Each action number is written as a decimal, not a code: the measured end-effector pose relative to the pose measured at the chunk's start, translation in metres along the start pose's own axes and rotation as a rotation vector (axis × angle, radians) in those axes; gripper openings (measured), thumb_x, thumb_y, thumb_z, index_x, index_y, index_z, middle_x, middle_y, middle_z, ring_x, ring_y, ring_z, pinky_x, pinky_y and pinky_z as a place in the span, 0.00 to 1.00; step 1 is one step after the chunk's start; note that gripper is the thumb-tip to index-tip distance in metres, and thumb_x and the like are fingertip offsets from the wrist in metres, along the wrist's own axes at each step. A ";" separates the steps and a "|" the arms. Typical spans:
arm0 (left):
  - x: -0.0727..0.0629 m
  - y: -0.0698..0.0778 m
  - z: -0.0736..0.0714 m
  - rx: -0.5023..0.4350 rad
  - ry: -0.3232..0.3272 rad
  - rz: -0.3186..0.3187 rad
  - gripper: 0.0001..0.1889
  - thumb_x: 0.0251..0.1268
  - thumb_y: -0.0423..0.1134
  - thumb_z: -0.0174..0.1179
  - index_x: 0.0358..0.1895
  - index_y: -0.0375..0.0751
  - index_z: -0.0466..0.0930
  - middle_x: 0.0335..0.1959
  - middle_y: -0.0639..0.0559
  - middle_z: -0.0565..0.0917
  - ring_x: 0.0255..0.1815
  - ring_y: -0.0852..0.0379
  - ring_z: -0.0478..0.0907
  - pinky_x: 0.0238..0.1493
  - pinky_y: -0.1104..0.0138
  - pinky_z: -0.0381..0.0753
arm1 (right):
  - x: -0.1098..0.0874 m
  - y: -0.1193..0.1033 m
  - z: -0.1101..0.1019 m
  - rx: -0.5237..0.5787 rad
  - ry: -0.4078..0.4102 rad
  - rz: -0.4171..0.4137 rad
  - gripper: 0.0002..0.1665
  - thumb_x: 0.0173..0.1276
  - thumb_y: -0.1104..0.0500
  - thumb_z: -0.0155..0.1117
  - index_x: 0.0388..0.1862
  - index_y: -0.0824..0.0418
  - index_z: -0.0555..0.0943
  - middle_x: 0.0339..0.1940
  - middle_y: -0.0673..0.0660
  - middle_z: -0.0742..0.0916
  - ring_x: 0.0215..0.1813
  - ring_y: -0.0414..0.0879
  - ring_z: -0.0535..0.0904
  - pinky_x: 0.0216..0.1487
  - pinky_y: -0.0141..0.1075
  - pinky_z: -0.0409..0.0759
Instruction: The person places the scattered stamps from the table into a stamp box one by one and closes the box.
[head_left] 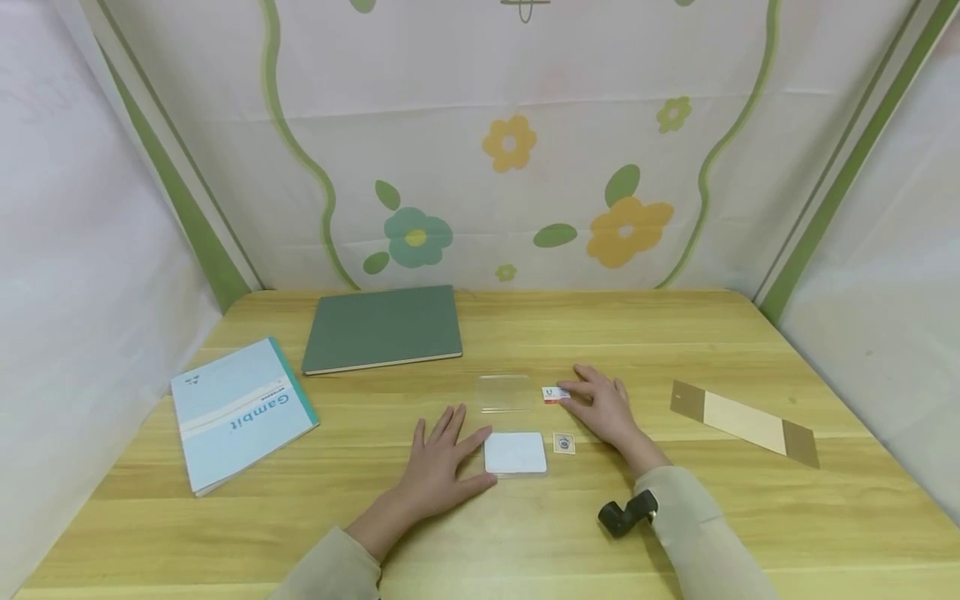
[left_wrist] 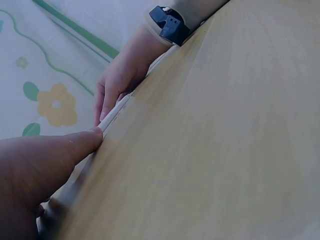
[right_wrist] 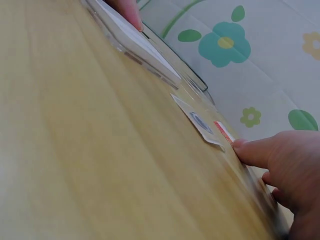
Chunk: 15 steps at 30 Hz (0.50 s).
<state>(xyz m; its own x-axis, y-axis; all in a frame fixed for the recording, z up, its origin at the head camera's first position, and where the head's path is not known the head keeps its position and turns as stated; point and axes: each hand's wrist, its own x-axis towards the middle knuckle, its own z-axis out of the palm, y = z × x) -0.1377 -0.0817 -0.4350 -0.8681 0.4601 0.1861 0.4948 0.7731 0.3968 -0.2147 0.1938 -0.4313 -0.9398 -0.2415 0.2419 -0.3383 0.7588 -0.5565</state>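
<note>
I want a light, level pinch as my right hand [head_left: 603,408] grasps the small red-and-white card [head_left: 552,395] by its right end, on the bench [head_left: 540,533] beyond the square sticker [head_left: 564,443], while my left hand [head_left: 441,468], spread and gripping nothing, touches the left edge of the white case [head_left: 515,452].

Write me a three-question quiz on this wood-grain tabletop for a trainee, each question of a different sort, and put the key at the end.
1. True or false: the person's left hand touches the flat, rectangular white-and-clear plastic case.

2. Which of these lies farthest to the person's right?
A) light-blue paper notebook
B) flat brown-and-cream strip
C) dark green hardcover book

3. Fill the gap: the right hand touches a small rectangular card coloured white and ___.

Key: 1 true; 2 B; 3 red.
</note>
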 end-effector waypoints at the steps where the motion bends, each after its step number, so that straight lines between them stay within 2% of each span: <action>1: 0.000 0.000 0.000 -0.004 0.001 -0.004 0.34 0.51 0.66 0.45 0.61 0.55 0.63 0.65 0.39 0.50 0.65 0.45 0.41 0.55 0.44 0.31 | 0.000 0.000 0.000 0.004 0.002 0.001 0.18 0.56 0.53 0.61 0.45 0.58 0.79 0.59 0.65 0.68 0.61 0.61 0.56 0.55 0.60 0.37; 12: 0.000 -0.001 0.000 -0.012 0.017 -0.006 0.33 0.51 0.65 0.48 0.60 0.55 0.65 0.65 0.40 0.52 0.65 0.45 0.42 0.55 0.44 0.32 | 0.001 -0.001 0.002 0.010 0.042 -0.036 0.13 0.55 0.58 0.63 0.40 0.60 0.81 0.55 0.64 0.73 0.60 0.61 0.59 0.54 0.61 0.38; 15: 0.000 0.000 -0.001 -0.011 0.024 -0.002 0.33 0.51 0.65 0.49 0.60 0.54 0.65 0.64 0.39 0.53 0.65 0.45 0.43 0.55 0.44 0.33 | 0.001 -0.002 0.002 0.026 0.061 -0.065 0.13 0.53 0.61 0.64 0.39 0.62 0.81 0.53 0.64 0.74 0.58 0.62 0.61 0.54 0.60 0.42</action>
<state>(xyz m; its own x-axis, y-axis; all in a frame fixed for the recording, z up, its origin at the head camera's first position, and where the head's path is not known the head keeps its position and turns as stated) -0.1379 -0.0820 -0.4341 -0.8698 0.4479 0.2070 0.4929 0.7690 0.4071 -0.2149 0.1909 -0.4319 -0.9115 -0.2512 0.3258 -0.3999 0.7269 -0.5583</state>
